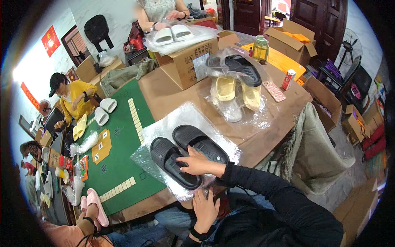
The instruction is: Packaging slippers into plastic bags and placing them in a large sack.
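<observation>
The work surface is a large round table [173, 96] covered in brown board, with a green game mat [119, 164] lying to the left of the hands, so the packing is done on the bare brown part directly ahead of the person. On that part, under both hands, lies a sheet of clear plastic film [187, 117], spread flat and reaching to the near table edge, apparently laid out as a wrap for what sits on it. A pair of black slippers [187, 158] rests on the film, soles down and side by side, angled toward the upper left; placed so, the two stay together on the sheet. Farther from the hands, beyond the film, a second bundle of yellow and dark slippers [234, 82] sits in crumpled plastic, and behind it an open cardboard box [187, 61] carries white slippers. The right hand [199, 162] comes across from the right in a black sleeve, palm down, fingers spread and pressing on the heel end of the nearer slipper; it is not closed round anything. The left hand [205, 208] is held low at the near table edge, just below the film, wearing a wrist strap; its fingers look loosely extended, though whether they pinch the film's edge cannot be told from this angle. Other people's hands work at the table's far and left sides.
</observation>
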Available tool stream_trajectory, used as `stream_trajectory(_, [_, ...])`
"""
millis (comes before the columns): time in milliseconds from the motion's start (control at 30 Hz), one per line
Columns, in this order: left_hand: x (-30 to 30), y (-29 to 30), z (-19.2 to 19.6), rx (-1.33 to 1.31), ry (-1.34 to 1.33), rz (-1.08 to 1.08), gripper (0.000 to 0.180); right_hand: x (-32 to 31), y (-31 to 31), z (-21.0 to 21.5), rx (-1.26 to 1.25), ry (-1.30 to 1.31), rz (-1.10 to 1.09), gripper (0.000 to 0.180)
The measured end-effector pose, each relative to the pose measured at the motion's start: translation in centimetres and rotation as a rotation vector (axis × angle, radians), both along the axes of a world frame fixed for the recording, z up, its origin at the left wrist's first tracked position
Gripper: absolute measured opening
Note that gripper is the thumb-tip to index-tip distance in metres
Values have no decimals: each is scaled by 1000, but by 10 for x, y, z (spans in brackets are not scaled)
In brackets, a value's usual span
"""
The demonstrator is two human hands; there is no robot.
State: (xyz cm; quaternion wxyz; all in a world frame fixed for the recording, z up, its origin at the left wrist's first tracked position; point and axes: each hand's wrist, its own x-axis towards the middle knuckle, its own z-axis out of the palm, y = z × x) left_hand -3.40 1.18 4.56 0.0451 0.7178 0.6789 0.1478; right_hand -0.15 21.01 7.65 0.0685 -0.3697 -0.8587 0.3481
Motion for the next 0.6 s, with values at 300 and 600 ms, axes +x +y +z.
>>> stream_trajectory(300, [-6,-4,-4,1,-24,-68,59,0,-21,15,471,-249,-79,55])
stream_trajectory(600, [-13,23,44,23,-455,-124,66,9,-20,97,156,554,-43,33])
